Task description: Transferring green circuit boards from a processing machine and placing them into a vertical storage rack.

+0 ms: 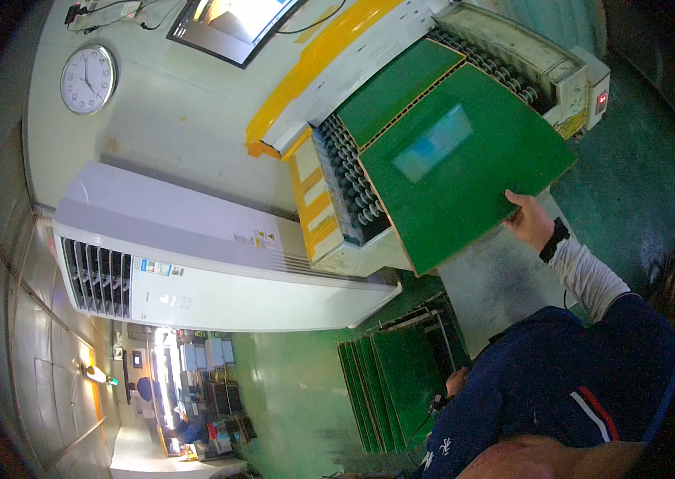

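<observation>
A large flat green board panel (465, 160) with thin pale edges lies on a roller conveyor, its near end reaching past the machine's side. My right hand (530, 221) pinches the board's near edge, thumb on top, the other fingers underneath and hidden. Ahead of it on the rollers (353, 184) rests a second green board (397, 89), with a narrow gap between them. Lower down, my left hand (457, 382) is partly hidden by my dark blue sleeve. It is close to several green boards (385, 383) standing in a rack, and its fingers are too dark to make out.
A tall white air conditioner (217, 279) stands beside the conveyor's yellow-taped side. A clock (88, 79) and a screen (233, 24) are on the wall. Beneath my right arm is a grey flat surface (485, 279). People (186, 431) and equipment appear across the green floor.
</observation>
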A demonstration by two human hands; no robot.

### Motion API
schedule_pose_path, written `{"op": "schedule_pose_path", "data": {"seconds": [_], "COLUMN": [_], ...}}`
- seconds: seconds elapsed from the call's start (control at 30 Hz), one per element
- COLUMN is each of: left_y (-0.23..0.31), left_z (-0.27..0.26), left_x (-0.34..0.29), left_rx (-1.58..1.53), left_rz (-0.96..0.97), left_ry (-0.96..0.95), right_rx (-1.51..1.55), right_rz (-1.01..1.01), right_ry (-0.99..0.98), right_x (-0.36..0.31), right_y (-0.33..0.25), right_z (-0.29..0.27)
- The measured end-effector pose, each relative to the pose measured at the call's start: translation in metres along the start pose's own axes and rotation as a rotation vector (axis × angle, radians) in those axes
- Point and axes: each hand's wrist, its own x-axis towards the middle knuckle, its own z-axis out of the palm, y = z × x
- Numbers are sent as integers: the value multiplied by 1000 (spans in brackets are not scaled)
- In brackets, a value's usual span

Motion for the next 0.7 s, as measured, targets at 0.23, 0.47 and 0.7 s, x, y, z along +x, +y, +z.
{"op": "schedule_pose_path", "data": {"seconds": [0.23,0.47,0.7], "left_y": [60,-46,-68], "left_z": [3,6,12], "left_x": [-21,24,35], "left_rx": [193,-144,664], "left_rz": [-195,-173,337], "left_ry": [-16,-15,14], "right_rx": [657,359,742], "right_rz": [533,249,569], "right_ry": [211,126,217], "right_x": [0,6,12], "right_y": [-100,-64,-92], "right_z": [21,28,15]}}
